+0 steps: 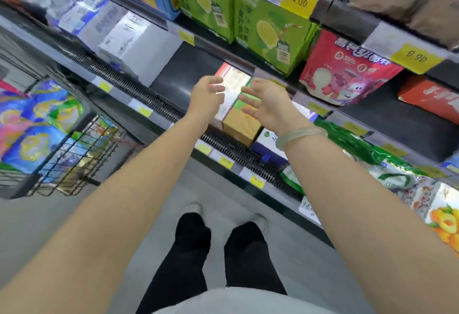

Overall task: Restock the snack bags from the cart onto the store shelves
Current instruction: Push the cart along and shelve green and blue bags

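- Left hand (207,98) and right hand (267,105): we found both reached out towards the middle shelf, palms facing each other, fingers spread and loosely bent, apart from one another and gripping nothing
- Tall white, tan and green cardboard carton (238,120): it stood at the shelf edge just behind the two hands; blur kept us from telling whether any fingertip touched it
- Dark grey metal shelf (188,70): a bare stretch lay just left of the carton, between it and the white-and-blue boxes (124,38)
- Glossy blue, pink and yellow snack bags (37,124): these lay heaped in the black wire cart (82,154) at the left, well apart from both hands; none was in hand
- Step in hand, as we judged it: the hands were free at the shelf, so fetching a bag from the cart came next
- To do it well, we judged: take a bag by its side edges without crushing it, stand it upright in the bare stretch, print facing out, front flush with the yellow price-label rail (144,111)
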Tool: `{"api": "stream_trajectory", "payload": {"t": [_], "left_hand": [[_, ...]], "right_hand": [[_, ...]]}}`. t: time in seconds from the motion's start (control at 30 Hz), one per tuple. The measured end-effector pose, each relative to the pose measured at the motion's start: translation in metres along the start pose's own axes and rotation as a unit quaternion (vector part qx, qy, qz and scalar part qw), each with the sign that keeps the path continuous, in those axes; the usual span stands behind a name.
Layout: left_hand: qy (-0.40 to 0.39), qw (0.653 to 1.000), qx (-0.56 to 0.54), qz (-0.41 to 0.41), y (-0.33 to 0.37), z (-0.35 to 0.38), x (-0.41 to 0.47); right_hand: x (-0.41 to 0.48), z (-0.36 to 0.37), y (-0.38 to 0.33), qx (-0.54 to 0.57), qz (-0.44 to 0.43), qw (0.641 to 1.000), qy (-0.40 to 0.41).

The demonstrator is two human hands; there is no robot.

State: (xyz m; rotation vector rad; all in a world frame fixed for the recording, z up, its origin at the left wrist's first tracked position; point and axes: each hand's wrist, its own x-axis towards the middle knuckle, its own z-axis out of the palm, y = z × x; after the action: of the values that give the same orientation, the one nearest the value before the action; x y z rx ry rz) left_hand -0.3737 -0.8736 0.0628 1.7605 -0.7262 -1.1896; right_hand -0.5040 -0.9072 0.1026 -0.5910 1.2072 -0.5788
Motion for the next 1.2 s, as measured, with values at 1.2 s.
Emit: {"api": "stream_trajectory", "payload": {"t": [1.2], "left_hand": [[0.397, 0.858, -0.077, -0.315, -0.186, -0.588, 0.102]], "right_hand": [[0.185, 0.612, 0.123, -0.352, 0.172, 0.877, -0.277]]}}
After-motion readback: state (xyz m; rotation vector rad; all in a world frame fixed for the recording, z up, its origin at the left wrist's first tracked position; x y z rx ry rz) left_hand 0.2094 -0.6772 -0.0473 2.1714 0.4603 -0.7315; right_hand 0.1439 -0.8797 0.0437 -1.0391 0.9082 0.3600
